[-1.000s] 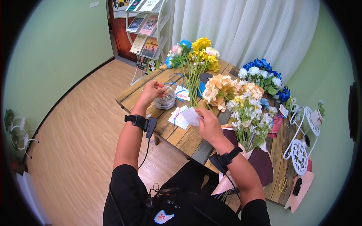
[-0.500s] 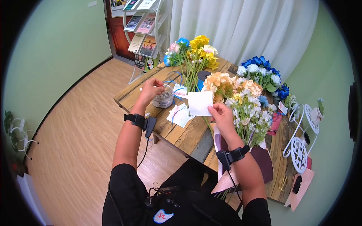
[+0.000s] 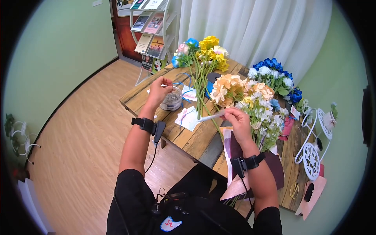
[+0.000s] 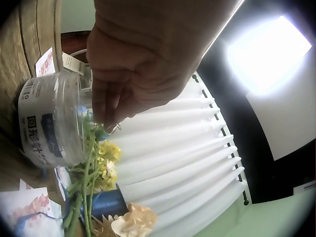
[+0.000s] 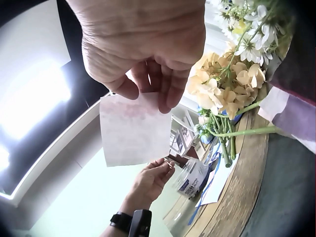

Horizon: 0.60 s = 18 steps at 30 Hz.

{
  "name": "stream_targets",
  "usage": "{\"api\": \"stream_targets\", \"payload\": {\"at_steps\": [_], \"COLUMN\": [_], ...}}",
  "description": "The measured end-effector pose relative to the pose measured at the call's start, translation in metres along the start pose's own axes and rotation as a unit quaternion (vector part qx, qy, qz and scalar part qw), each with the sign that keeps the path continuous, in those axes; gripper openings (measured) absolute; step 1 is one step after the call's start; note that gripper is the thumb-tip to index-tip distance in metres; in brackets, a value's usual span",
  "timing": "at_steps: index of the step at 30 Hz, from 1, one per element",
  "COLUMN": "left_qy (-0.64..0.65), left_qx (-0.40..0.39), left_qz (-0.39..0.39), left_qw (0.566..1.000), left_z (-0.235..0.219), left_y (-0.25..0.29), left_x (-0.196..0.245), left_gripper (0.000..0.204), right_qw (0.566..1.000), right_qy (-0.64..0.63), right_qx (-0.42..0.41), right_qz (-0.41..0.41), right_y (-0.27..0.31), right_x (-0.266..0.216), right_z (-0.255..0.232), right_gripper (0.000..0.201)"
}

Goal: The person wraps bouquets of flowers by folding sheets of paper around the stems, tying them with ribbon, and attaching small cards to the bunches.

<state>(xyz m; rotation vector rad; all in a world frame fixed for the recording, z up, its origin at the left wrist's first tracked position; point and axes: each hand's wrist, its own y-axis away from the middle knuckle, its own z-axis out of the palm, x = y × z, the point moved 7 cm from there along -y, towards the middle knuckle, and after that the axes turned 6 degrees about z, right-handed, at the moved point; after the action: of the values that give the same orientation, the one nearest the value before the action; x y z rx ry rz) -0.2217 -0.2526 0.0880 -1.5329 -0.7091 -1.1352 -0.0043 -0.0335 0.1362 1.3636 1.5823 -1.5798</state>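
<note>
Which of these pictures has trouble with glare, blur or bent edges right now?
Head view: no strong glare, but black corners and a bowed table; left wrist view: a blown-out ceiling light, with the left hand in shadow; right wrist view: white glare at the left edge, the card pale with its pink print faint.

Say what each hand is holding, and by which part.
Right hand: paper card, pinched at one edge. Left hand: looks like a small wire clip, in the fingertips; which end is gripped, can't tell.
</note>
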Motion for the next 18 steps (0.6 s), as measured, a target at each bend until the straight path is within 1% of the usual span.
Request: {"api": "stream_targets", "payload": {"at_steps": [2, 3, 4, 5, 6, 7, 8, 10, 11, 13, 14, 16, 17, 18], "left_qy": [-0.012, -0.059, -0.107, -0.107, -0.202, -0.294, -0.293, -0.396, -0.395, -0.416, -0.415, -0.472, -0.471, -0.48], "left_qx": [0.004, 0.007, 0.011, 0.012, 0.006, -0.001, 0.0, -0.071, -0.07, -0.163, -0.162, -0.237, -0.236, -0.254], "left_qz": [0.004, 0.015, 0.026, 0.025, 0.062, 0.098, 0.097, 0.126, 0.126, 0.051, 0.051, 0.074, 0.075, 0.082], "left_qw": [1.0, 0.998, 0.994, 0.994, 0.977, 0.951, 0.951, 0.907, 0.907, 0.893, 0.894, 0.846, 0.847, 0.836], "left_z": [-0.005, -0.008, -0.012, -0.014, -0.015, -0.015, -0.016, -0.005, -0.002, 0.013, 0.018, 0.036, 0.038, 0.042], "left_y": [0.001, 0.002, 0.003, 0.002, 0.002, 0.002, 0.001, 0.0, -0.003, -0.01, -0.012, -0.012, -0.014, -0.015], "left_x": [0.001, 0.003, 0.005, 0.004, 0.009, 0.014, 0.014, 0.014, 0.012, -0.009, -0.014, -0.025, -0.028, -0.032], "left_gripper": [0.019, 0.019, 0.019, 0.019, 0.018, 0.017, 0.017, 0.014, 0.014, 0.016, 0.016, 0.016, 0.016, 0.016], "right_qw": [0.996, 0.996, 0.997, 0.996, 0.996, 0.996, 0.996, 0.996, 0.995, 0.995, 0.996, 0.994, 0.993, 0.993], "right_qy": [-0.031, -0.032, -0.006, 0.021, 0.021, 0.025, 0.029, 0.04, 0.051, 0.048, 0.045, 0.055, 0.063, 0.065], "right_qx": [0.013, 0.011, 0.01, 0.008, 0.007, 0.008, 0.01, 0.011, 0.013, 0.011, 0.009, 0.008, 0.007, 0.008], "right_qz": [0.08, 0.08, 0.083, 0.085, 0.085, 0.084, 0.083, 0.083, 0.082, 0.081, 0.082, 0.091, 0.101, 0.1], "right_y": [-0.001, -0.002, -0.004, -0.005, -0.006, -0.006, -0.006, -0.006, -0.007, -0.007, -0.007, -0.006, -0.005, -0.005], "right_x": [0.006, 0.007, 0.008, 0.009, 0.011, 0.014, 0.017, 0.022, 0.023, 0.024, 0.024, 0.024, 0.025, 0.025], "right_z": [0.007, 0.009, 0.012, 0.014, 0.016, 0.016, 0.017, 0.017, 0.017, 0.017, 0.017, 0.016, 0.014, 0.012], "right_gripper": [0.019, 0.019, 0.02, 0.022, 0.022, 0.021, 0.021, 0.02, 0.02, 0.019, 0.019, 0.018, 0.018, 0.018]}}
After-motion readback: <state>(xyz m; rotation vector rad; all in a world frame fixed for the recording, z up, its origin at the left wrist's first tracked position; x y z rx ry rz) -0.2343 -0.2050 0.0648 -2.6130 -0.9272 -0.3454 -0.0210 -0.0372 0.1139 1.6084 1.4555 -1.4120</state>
